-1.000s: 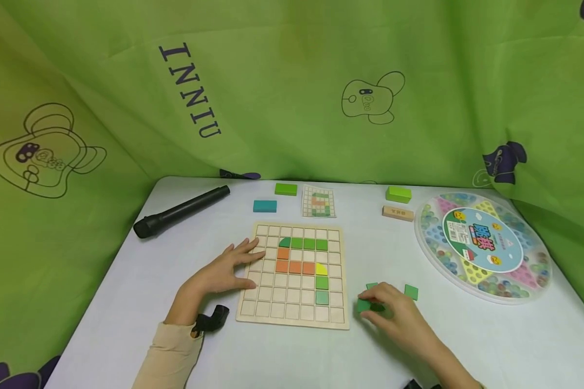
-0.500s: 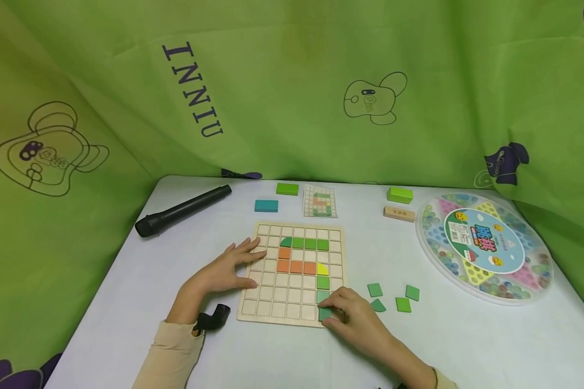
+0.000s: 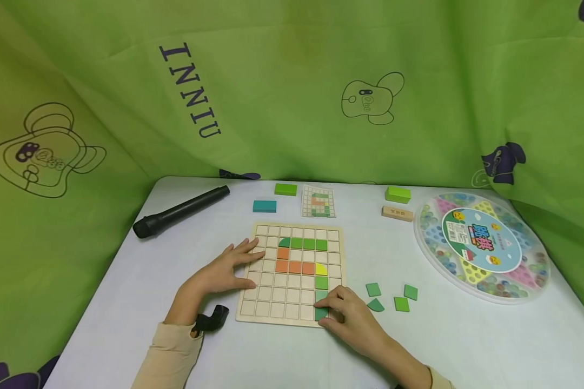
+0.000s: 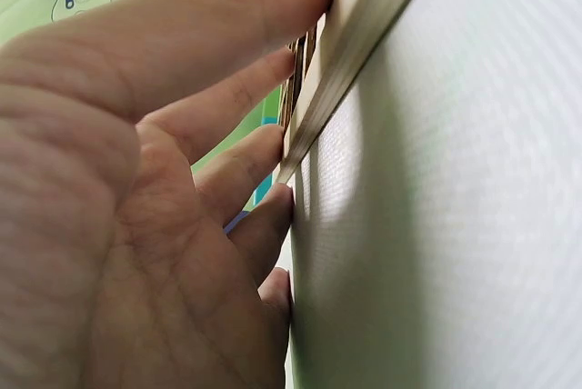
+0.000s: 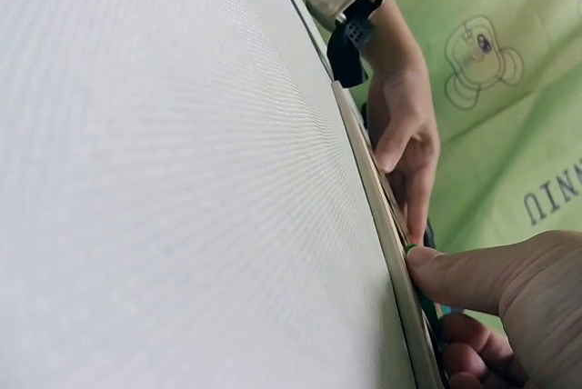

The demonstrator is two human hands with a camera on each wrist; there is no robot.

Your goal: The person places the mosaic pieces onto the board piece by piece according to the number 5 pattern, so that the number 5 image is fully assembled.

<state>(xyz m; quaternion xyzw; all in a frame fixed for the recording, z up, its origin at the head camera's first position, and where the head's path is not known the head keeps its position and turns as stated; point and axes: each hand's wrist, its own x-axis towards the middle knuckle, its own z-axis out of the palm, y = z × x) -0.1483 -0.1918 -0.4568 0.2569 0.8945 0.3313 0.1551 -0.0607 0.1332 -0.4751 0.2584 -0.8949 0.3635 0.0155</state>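
My left hand (image 3: 223,273) rests with spread, straight fingers on the left edge of a wooden grid board (image 3: 284,310). In the left wrist view its fingertips touch the board's rim (image 4: 338,53). My right hand (image 3: 354,320) pinches a dark green square tile (image 3: 322,314) at a bottom-row cell near the board's right side, thumb in front and fingers behind. Directly above that cell is a lighter green tile (image 3: 320,295), partly covered by my fingers. Orange tiles (image 3: 295,267), a yellow rounded tile (image 3: 321,269) and several green tiles (image 3: 309,245) lie in other cells.
Right of the board lie loose green square tiles (image 3: 411,292) and a rounded green piece (image 3: 376,305). Behind it are a pattern card (image 3: 318,201), a blue block (image 3: 265,206), green blocks (image 3: 398,194) and a wooden block (image 3: 397,213). A black microphone (image 3: 181,212) and a round marble game (image 3: 483,246) flank it.
My right hand has carried the dark green tile leftward from the loose pieces to the board's bottom row, and has stayed there over the last half second. The left hand has kept its place.
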